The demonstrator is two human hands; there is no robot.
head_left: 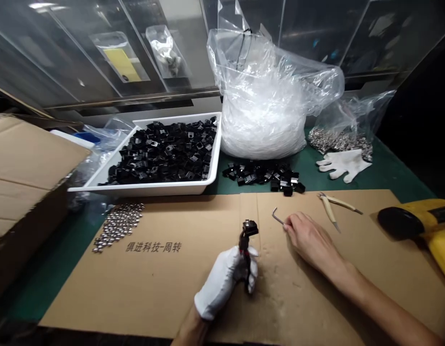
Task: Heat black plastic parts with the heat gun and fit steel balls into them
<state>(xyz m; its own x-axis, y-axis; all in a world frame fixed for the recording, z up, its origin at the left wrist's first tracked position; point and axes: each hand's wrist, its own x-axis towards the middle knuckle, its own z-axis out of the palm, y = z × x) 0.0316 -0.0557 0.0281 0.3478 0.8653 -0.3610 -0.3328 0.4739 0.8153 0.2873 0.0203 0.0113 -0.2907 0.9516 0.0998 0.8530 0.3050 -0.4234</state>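
A left hand [224,283] in a white cotton glove is curling into a closed grip around a small black plastic-and-metal block on a dark stem [246,240], holding it upright just above a flat brown cardboard sheet [146,293]. The part is looking light and stiff, though its small, smooth faces may prove slippery, so the narrow stem seems the surest place to hold it. A bare right hand [308,239] is extending from the lower right, with its forearm angled low over the cardboard. Its fingertips [286,227] are pressed together, apparently pinching the short end of a small L-shaped steel hex key [278,217]. Farther ahead, a white plastic tray [146,188] heaped with black blocks is sitting on a green mat [395,178], beside a clear plastic bag [261,110] of white stuffing. Loose steel balls [117,226] are lying near the cardboard's left edge.
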